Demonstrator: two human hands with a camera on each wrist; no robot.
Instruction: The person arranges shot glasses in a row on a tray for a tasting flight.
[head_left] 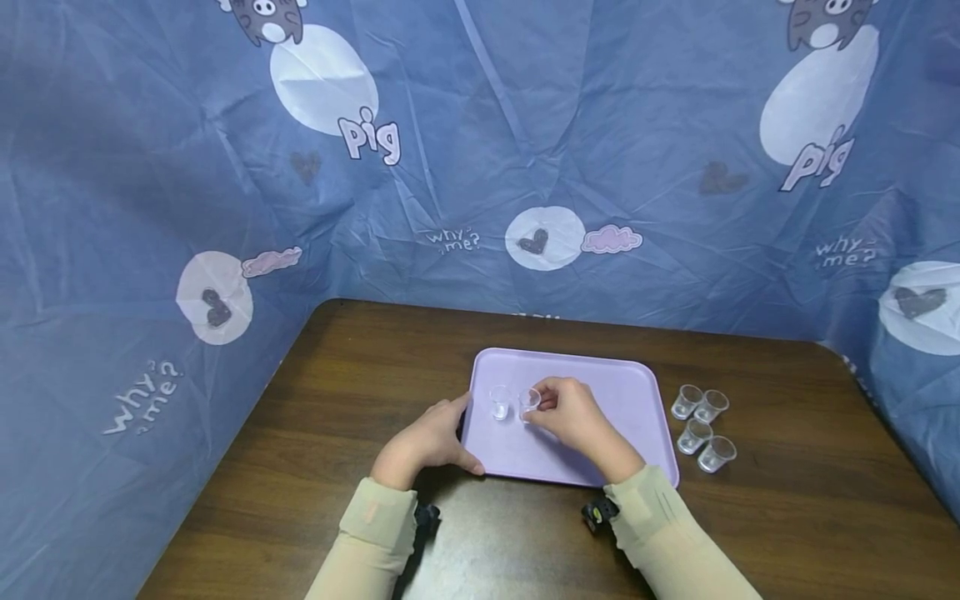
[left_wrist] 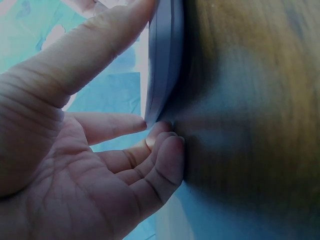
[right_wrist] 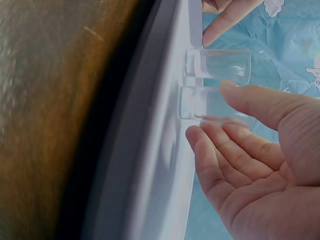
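A lilac tray [head_left: 592,462] lies on the table, with two small clear cups standing side by side on it near its left end. My right hand [head_left: 576,417] pinches the right-hand cup [head_left: 528,400] between thumb and fingers; its base appears to touch the tray. The left-hand cup [head_left: 499,403] stands upright beside it, untouched. At the tray's near left corner rests my left hand [head_left: 429,435], its thumb [left_wrist: 100,47] along the near rim and its fingers by the left side. In the left wrist view the lower fingers bend loosely against the tabletop.
Several more clear cups [head_left: 695,435] stand in a loose group on the brown wooden table [head_left: 360,375], just right of the tray. A blue printed cloth [head_left: 465,183] hangs behind the table and along its sides.
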